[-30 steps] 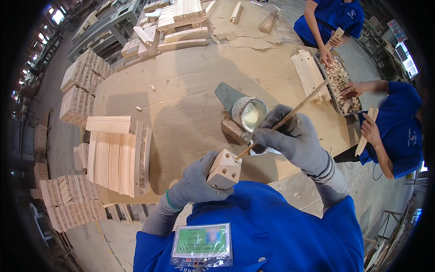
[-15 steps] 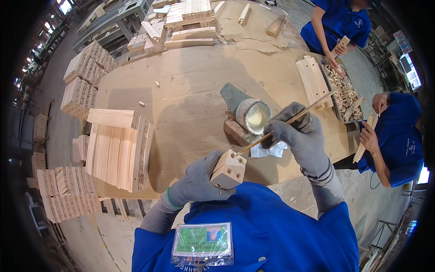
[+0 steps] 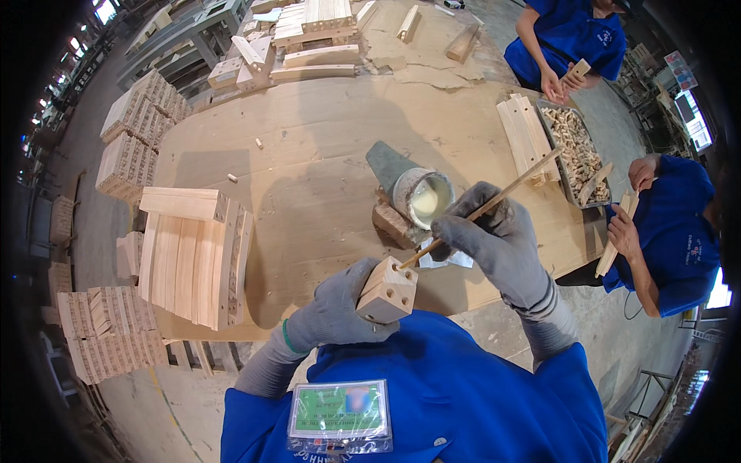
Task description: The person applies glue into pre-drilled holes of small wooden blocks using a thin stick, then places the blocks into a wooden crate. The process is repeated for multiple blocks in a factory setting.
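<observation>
A pale wooden block (image 3: 388, 291) with several round holes drilled in its upturned end face is held tilted at near centre, while a long thin wooden stick (image 3: 489, 204) slants from far right down to the left, its lower tip at one hole.

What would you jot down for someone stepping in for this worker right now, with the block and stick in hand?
Left hand: gloved, holds a small wooden block with its drilled holes facing up.
Right hand: gloved, grips a thin wooden stick, its lower tip at one hole of the block.
Tipped can of pale glue lies just beyond on the table, propped on a wood scrap.
Stack of flat wooden pieces sits to the left; a tray of dowels is on the right by two other workers.
Done: stick brought to the block.
Left: cannot tell which holes are glued; check each one.
</observation>
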`<state>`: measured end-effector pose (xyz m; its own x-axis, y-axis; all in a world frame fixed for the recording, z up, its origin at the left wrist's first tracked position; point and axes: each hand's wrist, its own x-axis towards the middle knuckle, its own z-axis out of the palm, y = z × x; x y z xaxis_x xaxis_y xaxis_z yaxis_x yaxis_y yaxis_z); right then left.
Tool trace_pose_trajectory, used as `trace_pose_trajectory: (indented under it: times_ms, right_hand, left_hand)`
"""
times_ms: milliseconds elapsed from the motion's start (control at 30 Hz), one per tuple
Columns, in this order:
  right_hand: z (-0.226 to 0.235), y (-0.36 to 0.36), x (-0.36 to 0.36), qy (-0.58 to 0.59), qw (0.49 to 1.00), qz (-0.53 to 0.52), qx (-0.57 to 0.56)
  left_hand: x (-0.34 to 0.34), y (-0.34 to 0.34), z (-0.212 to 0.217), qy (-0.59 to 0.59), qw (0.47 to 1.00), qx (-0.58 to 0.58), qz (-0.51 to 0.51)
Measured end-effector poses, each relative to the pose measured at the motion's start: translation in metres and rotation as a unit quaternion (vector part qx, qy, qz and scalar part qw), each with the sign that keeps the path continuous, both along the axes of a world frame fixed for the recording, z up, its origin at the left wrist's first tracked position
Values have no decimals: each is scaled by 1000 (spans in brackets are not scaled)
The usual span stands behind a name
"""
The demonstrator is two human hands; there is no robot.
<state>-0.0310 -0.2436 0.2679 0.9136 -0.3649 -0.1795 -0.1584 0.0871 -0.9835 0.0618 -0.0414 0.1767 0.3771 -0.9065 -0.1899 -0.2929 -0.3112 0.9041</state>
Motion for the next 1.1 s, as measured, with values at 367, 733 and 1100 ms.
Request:
trace_pose_trajectory:
  times_ms: [367, 733, 1100]
  right_hand:
    - [-7, -6, -13, -52, 993, -77, 71]
    - [-7, 2, -16, -18, 999, 6, 38]
    - [4, -9, -6, 64, 996, 34, -47]
  left_hand:
    - [-2, 0, 3, -30, 999, -6, 18]
    - [1, -5, -4, -4, 1000, 14, -3]
    - [6, -11, -5, -21, 999, 37, -13]
